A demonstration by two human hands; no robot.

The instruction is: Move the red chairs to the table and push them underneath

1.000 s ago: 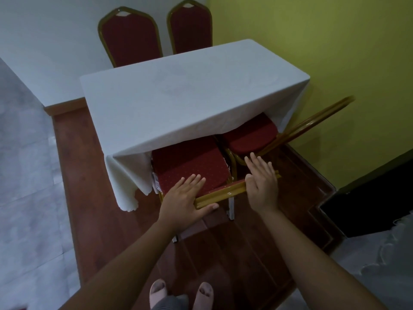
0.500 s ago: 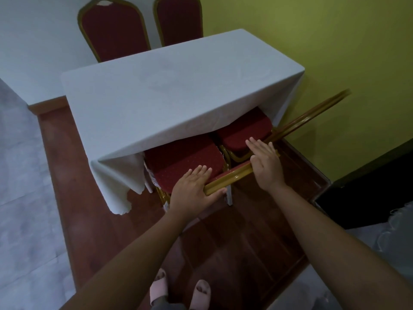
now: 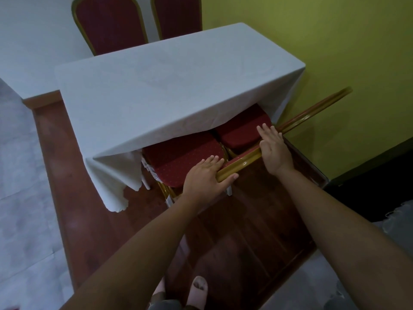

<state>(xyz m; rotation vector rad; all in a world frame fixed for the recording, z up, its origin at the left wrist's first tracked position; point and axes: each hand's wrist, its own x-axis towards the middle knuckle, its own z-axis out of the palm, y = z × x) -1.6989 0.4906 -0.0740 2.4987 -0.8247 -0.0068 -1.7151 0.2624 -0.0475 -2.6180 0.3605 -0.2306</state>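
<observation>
step: pushing near red padded chair with gold metal frame (image 3: 183, 157) under white-clothed table (image 3: 156, 92)
grip: my left hand (image 3: 206, 177) wraps the gold backrest rail (image 3: 239, 163); right hand (image 3: 276, 151) lies flat on it
chair: seat partly under cloth, 12 o'clock from me
next: push straight toward 12, clear neighbour chair (image 3: 243, 130) at 1 o'clock

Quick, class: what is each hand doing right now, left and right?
Left hand: closed on the gold top rail of the chair back, thumb under it.
Right hand: open, palm flat on the same rail, fingers extended.
</observation>
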